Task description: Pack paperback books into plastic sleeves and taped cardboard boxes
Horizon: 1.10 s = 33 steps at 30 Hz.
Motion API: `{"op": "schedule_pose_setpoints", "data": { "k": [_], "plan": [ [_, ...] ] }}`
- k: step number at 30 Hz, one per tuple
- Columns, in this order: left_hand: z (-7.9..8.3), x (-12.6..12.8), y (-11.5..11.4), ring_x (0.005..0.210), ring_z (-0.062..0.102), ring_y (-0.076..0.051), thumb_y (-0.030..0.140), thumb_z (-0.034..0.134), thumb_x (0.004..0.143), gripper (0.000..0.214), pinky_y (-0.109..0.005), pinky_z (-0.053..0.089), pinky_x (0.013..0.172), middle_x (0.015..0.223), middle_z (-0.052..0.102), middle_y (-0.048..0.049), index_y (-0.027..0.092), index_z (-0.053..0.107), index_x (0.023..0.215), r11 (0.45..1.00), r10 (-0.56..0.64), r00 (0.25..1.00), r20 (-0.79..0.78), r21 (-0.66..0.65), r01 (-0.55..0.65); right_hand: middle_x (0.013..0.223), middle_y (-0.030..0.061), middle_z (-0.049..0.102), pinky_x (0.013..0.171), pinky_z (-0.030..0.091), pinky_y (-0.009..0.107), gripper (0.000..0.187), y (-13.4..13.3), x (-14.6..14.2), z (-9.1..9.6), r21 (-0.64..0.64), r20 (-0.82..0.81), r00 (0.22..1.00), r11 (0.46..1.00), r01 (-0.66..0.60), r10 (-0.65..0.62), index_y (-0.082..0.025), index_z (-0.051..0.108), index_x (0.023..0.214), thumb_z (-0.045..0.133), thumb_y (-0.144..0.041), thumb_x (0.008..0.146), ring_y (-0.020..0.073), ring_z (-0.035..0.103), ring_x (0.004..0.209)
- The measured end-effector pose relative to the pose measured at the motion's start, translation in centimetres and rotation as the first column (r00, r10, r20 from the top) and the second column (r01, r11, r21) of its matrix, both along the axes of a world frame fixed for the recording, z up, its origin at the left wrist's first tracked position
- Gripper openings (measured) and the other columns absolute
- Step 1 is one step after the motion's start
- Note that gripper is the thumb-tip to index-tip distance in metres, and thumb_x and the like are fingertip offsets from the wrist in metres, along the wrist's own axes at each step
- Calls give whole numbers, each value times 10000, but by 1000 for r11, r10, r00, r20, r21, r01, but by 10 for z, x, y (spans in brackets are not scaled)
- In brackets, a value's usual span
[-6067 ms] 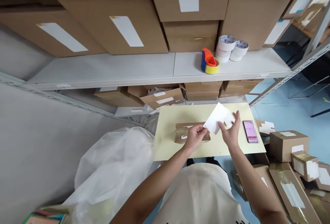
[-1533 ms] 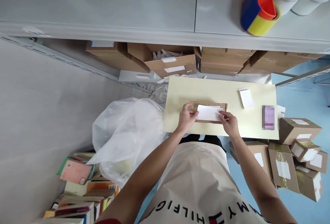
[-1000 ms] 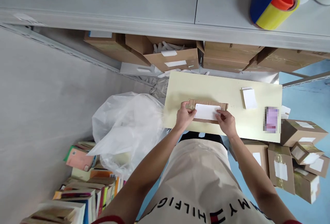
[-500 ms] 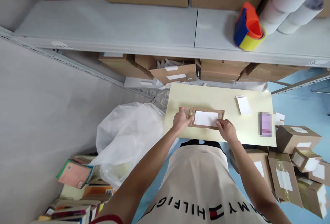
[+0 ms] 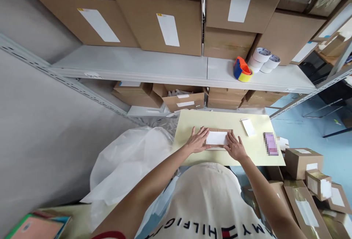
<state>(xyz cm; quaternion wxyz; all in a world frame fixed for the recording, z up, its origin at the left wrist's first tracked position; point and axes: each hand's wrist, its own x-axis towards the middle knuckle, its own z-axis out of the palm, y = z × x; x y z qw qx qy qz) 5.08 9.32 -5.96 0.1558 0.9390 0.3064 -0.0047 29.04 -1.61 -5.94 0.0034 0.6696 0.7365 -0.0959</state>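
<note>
On the table [image 5: 220,118], left of its middle, lies a box [image 5: 217,129] with a white label [image 5: 217,138] on top. The left hand [image 5: 198,140] lies open across the label's left end, fingers slightly spread; the right hand [image 5: 235,147] covers the right end, fingers extended, thumb apart. Smoothing the label down seems the step in hand; the next move probably calls for even pressure out to its edges.

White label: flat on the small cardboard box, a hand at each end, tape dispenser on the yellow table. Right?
Not quite: the head view shows the tape dispenser on the grey shelf, not the yellow table. The rest holds: white label flat on the small cardboard box, left hand and right hand at its ends.
</note>
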Motion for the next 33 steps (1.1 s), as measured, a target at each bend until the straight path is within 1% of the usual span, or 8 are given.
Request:
{"op": "schedule_pose_setpoints", "data": {
  "k": [6, 14, 17, 21, 24, 27, 30, 33],
  "plan": [
    [2, -16, -23, 1460, 236, -347, 665, 529, 816, 767, -658, 4, 1134, 1558, 339, -132, 296, 380, 1472, 978, -193, 976, 101, -54, 199, 1545, 121, 369, 1145, 275, 518, 634, -35, -13, -11, 63, -80, 984, 986, -157, 162, -218, 355, 1496, 393, -535, 949, 282, 326, 1437],
    [12, -5, -25, 1277, 482, -325, 381, 563, 886, 400, -661, 92, 1143, 1304, 603, -121, 279, 603, 1270, 970, 241, 946, 219, -85, -228, 1298, 148, 632, 1094, 339, 549, 398, -30, -1, 9, 95, -119, 990, 992, 87, -75, -203, 611, 1274, 414, -353, 963, 290, 576, 1205],
    [13, 7, -17, 1205, 512, -331, 349, 558, 884, 380, -659, 151, 1128, 1235, 610, -137, 265, 624, 1249, 951, 309, 930, 198, -69, -301, 1384, 186, 553, 1074, 363, 537, 476, -17, -3, 11, 113, -111, 988, 987, 116, -104, -166, 545, 1351, 465, -392, 940, 322, 504, 1281],
    [1, 8, -11, 1282, 435, -380, 335, 593, 849, 445, -664, 186, 1111, 1399, 487, -172, 241, 593, 1284, 888, 459, 860, 221, -98, -449, 1547, 142, 361, 1068, 340, 586, 494, -4, -5, -1, 54, -130, 964, 969, 241, -233, -254, 527, 1372, 541, -405, 902, 369, 320, 1417],
    [-15, 0, -11, 1348, 378, -382, 346, 581, 842, 564, -609, 284, 1096, 1464, 400, -211, 174, 484, 1371, 757, 653, 706, 273, -246, -605, 1542, 139, 368, 1046, 383, 571, 504, -3, 2, -11, 6, -309, 852, 895, 446, -422, -260, 502, 1389, 505, -430, 915, 352, 361, 1400],
    [-27, -3, -13, 1313, 458, -322, 371, 545, 855, 554, -485, 385, 1071, 1399, 472, -210, 141, 461, 1352, 604, 789, 562, 247, -478, -637, 1474, 196, 447, 969, 485, 491, 639, -2, 10, -15, -156, -555, 601, 781, 605, -576, -188, 412, 1451, 461, -523, 910, 310, 561, 1239],
    [-29, 3, -17, 1164, 594, -289, 433, 501, 880, 470, -422, 464, 987, 1292, 581, -182, 155, 520, 1259, 473, 839, 528, 131, -655, -589, 1332, 185, 593, 904, 529, 430, 659, 4, 12, -15, -330, -663, 379, 706, 627, -646, -173, 469, 1408, 492, -559, 875, 271, 657, 1091],
    [-22, 15, -22, 1125, 617, -268, 467, 493, 880, 440, -387, 485, 947, 1231, 637, -147, 177, 537, 1209, 432, 856, 501, 125, -705, -562, 1201, 140, 680, 887, 533, 409, 567, 6, 9, -12, -357, -704, 319, 705, 613, -634, -187, 597, 1271, 543, -553, 841, 263, 655, 1079]
  ]
}}
